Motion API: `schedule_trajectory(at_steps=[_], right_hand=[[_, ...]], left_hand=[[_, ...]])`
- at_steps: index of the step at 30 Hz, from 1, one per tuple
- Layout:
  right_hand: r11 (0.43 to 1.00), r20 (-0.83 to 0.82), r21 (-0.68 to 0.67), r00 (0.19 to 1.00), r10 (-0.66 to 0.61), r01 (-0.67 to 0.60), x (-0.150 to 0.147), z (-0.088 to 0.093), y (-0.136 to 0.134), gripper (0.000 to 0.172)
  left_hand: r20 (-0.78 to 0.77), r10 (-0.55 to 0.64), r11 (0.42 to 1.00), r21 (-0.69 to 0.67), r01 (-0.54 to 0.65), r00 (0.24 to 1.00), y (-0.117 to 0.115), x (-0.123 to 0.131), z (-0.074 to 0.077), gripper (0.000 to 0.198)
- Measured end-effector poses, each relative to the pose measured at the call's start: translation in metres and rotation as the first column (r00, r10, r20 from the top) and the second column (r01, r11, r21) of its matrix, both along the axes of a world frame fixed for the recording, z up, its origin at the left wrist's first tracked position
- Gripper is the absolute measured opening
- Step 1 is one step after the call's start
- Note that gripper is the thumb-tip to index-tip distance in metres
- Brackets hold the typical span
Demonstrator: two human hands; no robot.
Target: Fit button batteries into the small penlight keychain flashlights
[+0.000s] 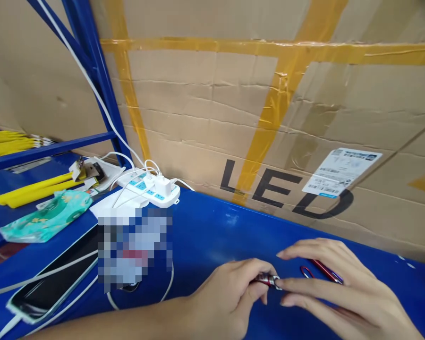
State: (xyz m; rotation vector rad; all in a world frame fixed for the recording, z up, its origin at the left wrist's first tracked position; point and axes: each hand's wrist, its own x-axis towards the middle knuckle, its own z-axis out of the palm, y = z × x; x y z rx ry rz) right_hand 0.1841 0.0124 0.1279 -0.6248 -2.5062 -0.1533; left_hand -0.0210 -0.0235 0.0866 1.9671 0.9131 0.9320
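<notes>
Small red tube (pixel 265 279): located low in the frame, right of centre, held just above the bench (pixel 219 226). From where I stand, the left hand (pixel 233 295) is closed around it, thumb and curled fingers pinching the body and covering most of it, with the silver end (pixel 277 283) exposed toward the right.

The right hand (pixel 354 293) is at lower right. Its fingers are loosely parted and grip nothing; one fingertip meets the silver end or lies just beside it. Contact cannot be confirmed from this angle.

Step in hand: judged from the pose, work on the silver end while the left hand acts as the clamp. Next move: this would call for a firm left grip, with right fingertip and thumb brought together squarely on the end. Caution: the part is small and could slip.

A second red tube (pixel 327 271) and a red loop (pixel 306 271) lie behind the right hand. A phone (pixel 53 271) lies at lower left.
</notes>
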Motion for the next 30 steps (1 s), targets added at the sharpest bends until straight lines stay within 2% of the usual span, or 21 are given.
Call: schedule_trajectory(at_steps=[4,10,14,20,25,30], right_hand=[[1.000,-0.060,0.001,0.998,-0.011,0.011,-0.002,0.000,-0.004,0.011],[1.000,-0.070,-0.027,0.997,-0.016,0.014,-0.003,0.002,-0.008,0.012],[0.997,-0.057,-0.083,0.998,-0.010,0.005,-0.009,-0.002,-0.008,0.015],[0.978,-0.094,-0.200,0.995,0.039,-0.058,-0.018,-0.020,-0.006,0.013],[0.927,-0.125,-0.366,0.992,0.035,-0.079,-0.025,-0.030,-0.009,0.018],[0.811,-0.133,-0.583,0.990,-0.040,-0.045,-0.032,-0.038,-0.009,0.025]], left_hand=[[-0.055,0.011,0.997,0.079,-0.006,0.998,-0.006,-0.001,0.003,0.022],[-0.123,0.003,0.994,0.108,0.010,0.992,-0.011,-0.002,0.006,0.025],[-0.161,0.005,0.997,0.081,0.008,0.987,-0.013,-0.004,-0.001,0.023],[-0.173,0.002,1.000,0.019,0.001,0.985,-0.019,-0.009,-0.017,0.021],[-0.204,0.000,1.000,-0.028,-0.006,0.979,-0.024,-0.013,-0.024,0.019],[-0.216,-0.004,0.999,-0.048,-0.006,0.976,-0.026,-0.016,-0.026,0.020]])
